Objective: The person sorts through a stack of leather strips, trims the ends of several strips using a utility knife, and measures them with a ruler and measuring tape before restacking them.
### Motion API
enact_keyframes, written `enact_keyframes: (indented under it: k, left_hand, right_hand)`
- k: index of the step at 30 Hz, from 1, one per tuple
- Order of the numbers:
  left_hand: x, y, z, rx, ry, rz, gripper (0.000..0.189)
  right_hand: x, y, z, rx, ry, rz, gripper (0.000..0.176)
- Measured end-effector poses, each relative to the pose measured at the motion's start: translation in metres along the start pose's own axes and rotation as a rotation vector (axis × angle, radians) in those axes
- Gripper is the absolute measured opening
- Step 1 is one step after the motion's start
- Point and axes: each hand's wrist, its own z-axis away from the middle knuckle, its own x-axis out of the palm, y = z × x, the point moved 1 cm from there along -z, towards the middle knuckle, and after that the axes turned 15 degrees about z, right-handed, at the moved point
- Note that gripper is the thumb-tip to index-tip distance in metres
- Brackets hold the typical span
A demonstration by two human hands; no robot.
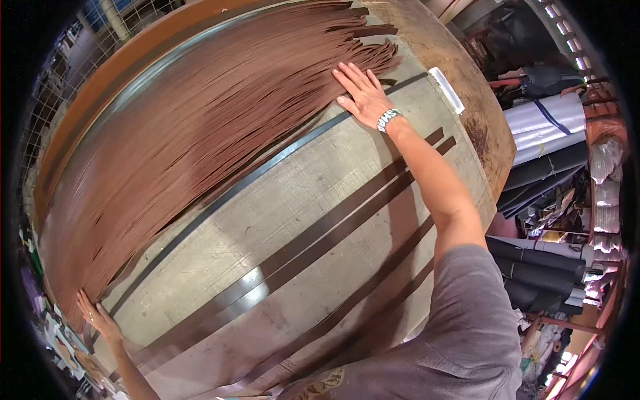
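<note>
A thick bundle of long, thin brown strips (pixel 200 107), seemingly leather or a similar sheet material, stretches along the far side of the work table (pixel 320 173). At the bundle's right end, my right hand (pixel 363 97) rests flat on its near edge, fingers spread. My left hand (pixel 100 320) lies at the left end, fingers extended against the strips. Neither hand grips anything. Beside the bundle runs a narrow dark strip (pixel 247 180). Nearer my body, two wider dark brown strips (pixel 320 230) lie side by side across the table.
More dark strips (pixel 360 300) lie close to my body. A white bar-shaped piece (pixel 447 91) sits near the table's right end, beside a worn wooden board (pixel 477 113). Rolls of material (pixel 543 143) are stacked at the right. Wire mesh (pixel 50 100) stands behind the table.
</note>
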Motion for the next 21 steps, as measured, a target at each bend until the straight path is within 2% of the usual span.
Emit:
enact_keyframes:
  k: [2,9,11,12,14,15,19,21]
  left_hand:
    - [0.001,-0.002,-0.002,0.035,-0.010,-0.016,0.062]
    - [-0.004,0.003,-0.002,0.094,-0.022,-0.047,0.064]
    - [-0.006,0.009,-0.002,0.044,-0.051,-0.098,0.063]
    - [-0.010,0.010,-0.004,0.057,-0.067,-0.075,0.064]
    - [-0.014,0.010,-0.004,0.064,-0.096,-0.031,0.066]
    - [-0.016,0.007,-0.004,0.062,-0.111,-0.010,0.067]
    - [-0.021,-0.011,-0.016,0.136,-0.130,0.125,0.073]
    - [-0.035,0.001,-0.013,0.235,-0.088,0.183,0.075]
  right_hand:
    - [0.006,-0.003,-0.004,0.035,0.023,-0.026,0.065]
    - [0.001,0.004,-0.001,-0.037,0.083,0.045,0.076]
    - [-0.003,0.003,0.002,-0.059,0.089,0.087,0.075]
    - [-0.009,0.002,0.005,-0.072,0.093,0.114,0.074]
    - [-0.037,-0.005,0.008,-0.033,-0.065,0.054,0.093]
    - [-0.046,-0.005,0.010,-0.029,-0.084,0.052,0.094]
    - [-0.068,-0.004,0.036,0.003,-0.071,0.024,0.093]
    - [-0.057,-0.001,0.056,-0.074,0.053,0.010,0.095]
